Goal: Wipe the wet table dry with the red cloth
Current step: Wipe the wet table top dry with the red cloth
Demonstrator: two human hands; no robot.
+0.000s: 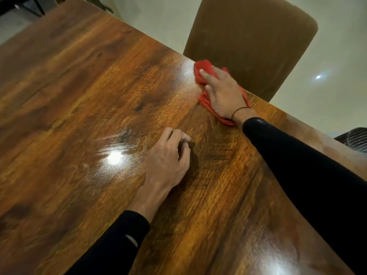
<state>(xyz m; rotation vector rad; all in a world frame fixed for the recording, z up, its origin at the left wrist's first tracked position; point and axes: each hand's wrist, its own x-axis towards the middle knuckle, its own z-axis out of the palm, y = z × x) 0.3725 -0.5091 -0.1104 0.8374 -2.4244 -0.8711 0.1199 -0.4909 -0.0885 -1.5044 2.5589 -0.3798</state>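
Observation:
The red cloth (204, 71) lies bunched on the dark wooden table (79, 96), close to its right edge. My right hand (222, 92) lies flat on top of the cloth with straight fingers and presses it onto the wood. Red folds stick out past the fingertips and beside the wrist. My left hand (168, 159) rests on the table near the middle, its fingers loosely curled, holding nothing. A hazy wet sheen (184, 74) shows on the wood just left of the cloth, and smeared streaks (119, 139) shine left of my left hand.
A brown upholstered chair (254, 40) stands against the table's right edge, right behind the cloth. A dark mesh object (355, 138) sits off the edge at far right. Pale floor lies beyond the table.

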